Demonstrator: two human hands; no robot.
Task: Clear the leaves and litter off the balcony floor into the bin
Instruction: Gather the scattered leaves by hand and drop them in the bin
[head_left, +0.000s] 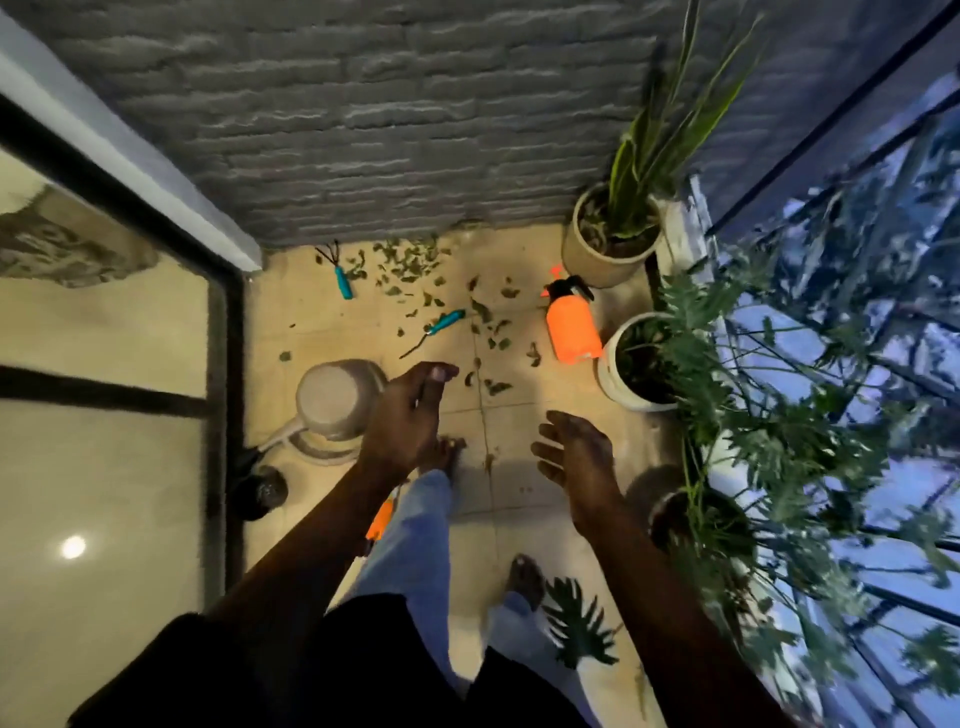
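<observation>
Leaves (410, 260) lie scattered on the balcony floor (519, 410) at twelve o'clock, thickest at the wall foot. I judge them light, limp and easily torn, best scooped from beneath in loose handfuls. A teal rake (343, 283) lies among them. A beige container (337, 400), probably the bin, stands at nine o'clock of my left hand (410, 415). Left and right hand (576, 452) hold nothing, fingers slack and parted.

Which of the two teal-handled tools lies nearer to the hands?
The slim one mid-floor, among the scattered leaves; the pronged rake lies farther off, by the brick wall.
</observation>
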